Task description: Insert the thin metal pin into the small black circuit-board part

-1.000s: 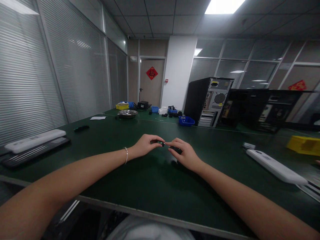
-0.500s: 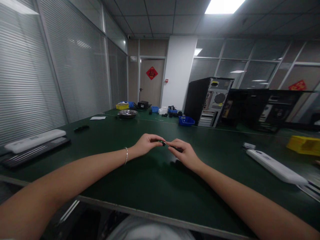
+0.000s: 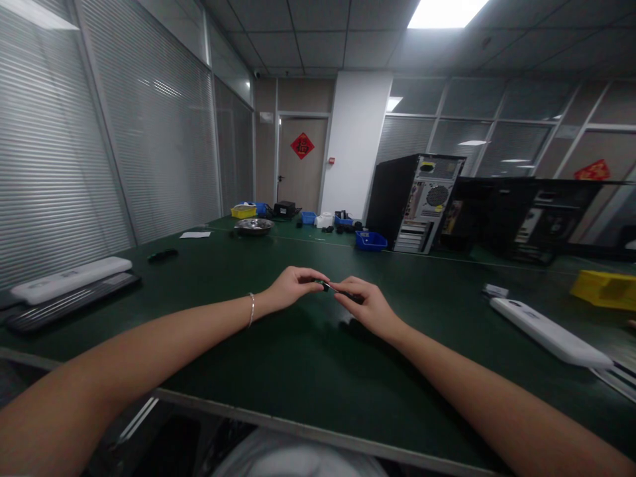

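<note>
Both hands, left hand (image 3: 293, 287) and right hand (image 3: 365, 303), pinch a small dark part (image 3: 325, 286) together above the surface (image 3: 298, 358), apparently joining it, which needs fine alignment.

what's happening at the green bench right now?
A person has both hands together over the green table. The left hand pinches a small dark part at its fingertips, and the right hand holds a slim dark tool whose tip meets that part; what either is exactly is too small to tell. A white elongated casing lies to the right and another to the left, untouched. A computer tower stands at the back.
</note>
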The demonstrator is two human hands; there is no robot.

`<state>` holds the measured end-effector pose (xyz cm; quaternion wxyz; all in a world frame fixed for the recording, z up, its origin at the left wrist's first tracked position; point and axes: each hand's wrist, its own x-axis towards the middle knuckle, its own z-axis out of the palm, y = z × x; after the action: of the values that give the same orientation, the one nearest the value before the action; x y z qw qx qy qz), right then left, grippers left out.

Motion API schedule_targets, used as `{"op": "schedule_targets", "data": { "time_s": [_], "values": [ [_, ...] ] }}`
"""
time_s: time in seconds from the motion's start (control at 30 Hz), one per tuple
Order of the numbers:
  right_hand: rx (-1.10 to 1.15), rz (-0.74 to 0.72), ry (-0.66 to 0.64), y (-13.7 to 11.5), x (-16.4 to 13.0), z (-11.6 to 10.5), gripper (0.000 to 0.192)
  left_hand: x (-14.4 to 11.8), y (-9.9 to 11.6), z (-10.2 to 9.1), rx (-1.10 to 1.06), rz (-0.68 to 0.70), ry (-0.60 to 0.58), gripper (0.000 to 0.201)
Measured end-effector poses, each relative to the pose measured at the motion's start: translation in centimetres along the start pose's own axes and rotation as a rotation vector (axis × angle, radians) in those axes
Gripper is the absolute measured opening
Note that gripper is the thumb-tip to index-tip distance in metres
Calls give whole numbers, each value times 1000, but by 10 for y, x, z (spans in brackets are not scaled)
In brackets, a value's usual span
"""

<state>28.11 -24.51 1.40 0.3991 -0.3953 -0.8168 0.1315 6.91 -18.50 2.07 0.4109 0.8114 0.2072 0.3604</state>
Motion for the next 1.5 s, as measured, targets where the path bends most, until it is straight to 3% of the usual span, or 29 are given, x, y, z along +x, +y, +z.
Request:
{"op": "schedule_targets", "data": {
  "time_s": [0.2,0.4,0.63,0.83,0.93,1.1,1.5],
  "values": [
    [40,28,18,0,1,1,26,3,-2,1,-134,-32,50,26],
    [68,29,34,-5,-1,3,28,5,-7,4,-259,-64,27,28],
    [126,111,37,-8,-3,3,34,5,-6,4,-171,-17,108,18],
    [154,101,-11,-10,-3,3,35,5,-12,3,-330,-81,161,44],
    [125,99,-4,-7,-3,4,35,5,-14,3,-377,-104,156,41],
    [31,56,39,-3,-2,1,31,5,-6,3,-264,-68,122,28],
    [-73,-13,27,-4,0,-2,26,-1,6,1,68,56,57,25]
  ]
}}
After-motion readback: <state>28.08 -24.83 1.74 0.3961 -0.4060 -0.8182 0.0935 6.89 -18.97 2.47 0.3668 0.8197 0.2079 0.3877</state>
